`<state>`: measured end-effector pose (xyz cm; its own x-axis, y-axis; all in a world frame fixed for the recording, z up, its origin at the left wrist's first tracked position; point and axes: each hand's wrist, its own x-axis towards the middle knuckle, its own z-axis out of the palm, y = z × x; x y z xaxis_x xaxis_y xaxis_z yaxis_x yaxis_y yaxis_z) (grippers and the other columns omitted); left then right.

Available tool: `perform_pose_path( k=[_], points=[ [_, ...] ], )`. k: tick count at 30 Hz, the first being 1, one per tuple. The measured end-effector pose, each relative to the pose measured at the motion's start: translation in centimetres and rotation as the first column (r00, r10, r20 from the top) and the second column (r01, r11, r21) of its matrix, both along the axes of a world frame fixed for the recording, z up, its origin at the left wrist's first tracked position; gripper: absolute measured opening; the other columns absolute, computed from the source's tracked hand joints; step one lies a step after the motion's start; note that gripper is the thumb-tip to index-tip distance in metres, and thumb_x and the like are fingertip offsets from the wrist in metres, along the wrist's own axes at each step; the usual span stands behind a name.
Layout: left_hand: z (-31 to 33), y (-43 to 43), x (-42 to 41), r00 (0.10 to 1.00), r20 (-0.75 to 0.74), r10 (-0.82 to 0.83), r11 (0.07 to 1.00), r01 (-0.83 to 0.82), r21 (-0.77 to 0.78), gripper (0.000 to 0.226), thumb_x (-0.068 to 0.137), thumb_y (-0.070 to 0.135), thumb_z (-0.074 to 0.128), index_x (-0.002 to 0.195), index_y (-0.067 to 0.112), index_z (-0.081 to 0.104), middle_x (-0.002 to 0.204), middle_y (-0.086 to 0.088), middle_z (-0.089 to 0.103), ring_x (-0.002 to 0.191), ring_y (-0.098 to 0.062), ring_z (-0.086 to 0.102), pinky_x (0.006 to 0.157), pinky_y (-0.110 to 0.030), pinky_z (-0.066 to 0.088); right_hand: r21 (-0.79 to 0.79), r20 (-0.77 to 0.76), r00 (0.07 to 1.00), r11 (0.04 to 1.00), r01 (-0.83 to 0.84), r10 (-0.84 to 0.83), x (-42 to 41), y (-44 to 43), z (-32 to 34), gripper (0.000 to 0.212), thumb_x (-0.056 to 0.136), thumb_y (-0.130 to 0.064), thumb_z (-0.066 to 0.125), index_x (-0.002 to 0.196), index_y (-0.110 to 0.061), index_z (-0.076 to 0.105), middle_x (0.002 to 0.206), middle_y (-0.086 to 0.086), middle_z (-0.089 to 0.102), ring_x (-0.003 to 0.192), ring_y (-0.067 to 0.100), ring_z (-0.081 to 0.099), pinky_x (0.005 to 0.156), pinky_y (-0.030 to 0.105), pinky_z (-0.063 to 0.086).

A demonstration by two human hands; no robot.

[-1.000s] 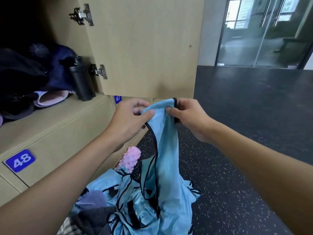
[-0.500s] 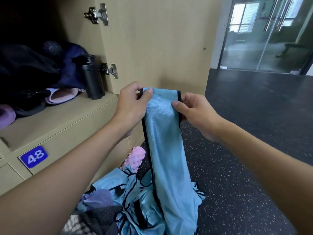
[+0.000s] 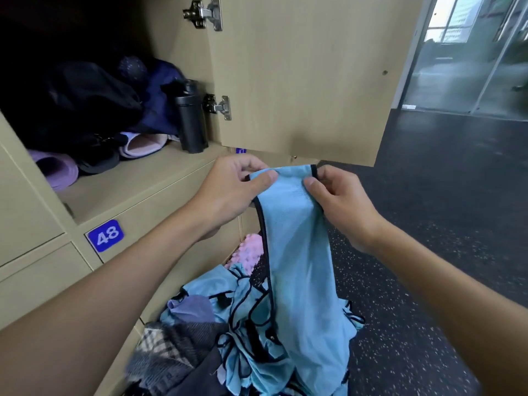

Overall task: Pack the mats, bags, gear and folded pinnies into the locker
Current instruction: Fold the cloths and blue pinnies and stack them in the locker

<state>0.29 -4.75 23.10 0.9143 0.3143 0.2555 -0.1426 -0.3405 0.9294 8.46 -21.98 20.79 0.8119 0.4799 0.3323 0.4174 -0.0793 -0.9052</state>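
Small blue rounded-rectangle number plate (image 3: pixel 105 236): white digits "48", the only legible marking. It is fixed to the upper left corner of a beige wood-grain locker front (image 3: pixel 171 201), directly below the shelf edge of the open compartment. Second small blue plate (image 3: pixel 240 150): only its lower strip shows beneath the bottom edge of the open beige locker door (image 3: pixel 300 81); white marks are visible on it, but they cannot be read.

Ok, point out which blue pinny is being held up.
The blue pinny pinched at its top edge by the left hand and right hand, hanging down. The other pinnies lie crumpled in a heap on the floor.
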Motion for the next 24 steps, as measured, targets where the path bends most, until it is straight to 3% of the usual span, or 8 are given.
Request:
perform_pose_path(
  k=[3, 5, 8, 10, 14, 20, 22, 24],
  points=[
    [0.4, -0.9, -0.3, 1.0, 0.005, -0.006, 1.0, 0.006, -0.019, 0.015, 0.098, 0.009, 0.059, 0.097, 0.024, 0.061, 0.08, -0.015, 0.066, 0.066, -0.021, 0.054, 0.065, -0.033, 0.047, 0.01, -0.013, 1.0, 1.0, 0.016, -0.016, -0.3, 0.3, 0.3, 0.026, 0.101, -0.014, 0.053, 0.077, -0.023, 0.059, 0.061, -0.02, 0.057, 0.056, -0.003, 0.046, 0.051, 0.012, 0.036],
    [0.8, -1.6, -0.4, 1.0, 0.018, 0.013, 0.999, -0.012, -0.051, 0.02, 0.099, 0.003, 0.054, 0.092, 0.019, 0.064, 0.076, -0.01, 0.066, 0.059, -0.015, 0.059, 0.057, -0.026, 0.05, 0.0, -0.023, 0.997, 0.998, 0.07, -0.07, -0.2, 0.4, 0.1, 0.002, 0.098, -0.017, 0.057, 0.097, -0.019, 0.057, 0.076, -0.01, 0.056, 0.065, 0.003, 0.049, 0.052, 0.012, 0.038],
    [1.2, -2.4, -0.3, 0.997, 0.03, 0.067, 0.989, -0.062, -0.136, 0.024, 0.101, -0.001, 0.048, 0.093, 0.009, 0.068, 0.072, -0.008, 0.062, 0.058, -0.011, 0.063, 0.059, -0.025, 0.058, 0.024, 0.007, 0.991, 0.991, 0.131, -0.132, -0.7, 0.1, 0.0, 0.016, 0.094, -0.02, 0.063, 0.103, -0.017, 0.051, 0.083, 0.0, 0.049, 0.064, 0.003, 0.044, 0.055, 0.012, 0.037],
    [1.2, -2.9, -0.2, 0.998, 0.03, 0.046, 0.984, -0.04, -0.172, 0.021, 0.101, -0.001, 0.048, 0.096, 0.006, 0.067, 0.072, -0.009, 0.063, 0.061, -0.013, 0.065, 0.066, -0.027, 0.061, 0.025, -0.018, 1.0, 1.0, 0.016, -0.015, -1.6, 0.0, 0.1, 0.009, 0.095, -0.021, 0.063, 0.096, -0.018, 0.054, 0.082, 0.0, 0.055, 0.063, 0.001, 0.047, 0.059, 0.013, 0.038],
    [1.5, -4.1, 0.1, 0.997, 0.04, 0.06, 0.991, -0.054, -0.124, 0.017, 0.098, -0.002, 0.054, 0.095, 0.006, 0.069, 0.077, -0.011, 0.067, 0.059, -0.012, 0.067, 0.06, -0.02, 0.056, -0.008, -0.067, 0.99, 0.992, -0.128, 0.127, -2.7, -0.5, 0.0, 0.017, 0.09, -0.02, 0.07, 0.102, -0.02, 0.059, 0.102, 0.016, 0.068, 0.084, 0.013, 0.061, 0.08, 0.032, 0.051],
    [2.0, -4.7, 0.3, 0.997, 0.055, 0.057, 0.996, -0.053, -0.077, 0.019, 0.095, -0.003, 0.054, 0.09, 0.004, 0.071, 0.068, 0.0, 0.065, 0.05, -0.003, 0.055, 0.055, -0.015, 0.049, -0.011, -0.075, 0.987, 0.989, -0.145, 0.144, -2.5, -1.6, 0.9, 0.018, 0.092, -0.025, 0.067, 0.101, -0.01, 0.063, 0.088, 0.008, 0.063, 0.076, 0.01, 0.055, 0.074, 0.031, 0.044],
    [2.2, -4.5, 0.2, 0.997, 0.04, 0.06, 0.995, -0.056, -0.076, 0.025, 0.094, -0.004, 0.05, 0.083, 0.008, 0.069, 0.064, 0.0, 0.058, 0.05, -0.005, 0.05, 0.058, -0.018, 0.048, -0.001, -0.099, 0.987, 0.992, -0.124, 0.124, -2.2, -1.6, 0.6, 0.029, 0.096, -0.033, 0.061, 0.109, -0.007, 0.062, 0.101, 0.014, 0.067, 0.088, 0.013, 0.059, 0.086, 0.036, 0.048],
    [2.3, -4.3, -0.2, 0.999, -0.002, -0.032, 0.994, 0.031, -0.107, 0.029, 0.094, -0.007, 0.047, 0.082, 0.011, 0.067, 0.067, -0.007, 0.057, 0.057, -0.011, 0.053, 0.062, -0.021, 0.049, 0.082, -0.202, 0.972, 0.991, -0.103, 0.118, -1.8, -1.7, 0.2, 0.032, 0.099, -0.032, 0.055, 0.124, -0.013, 0.055, 0.12, 0.008, 0.065, 0.106, 0.015, 0.061, 0.099, 0.043, 0.049]
  ],
)
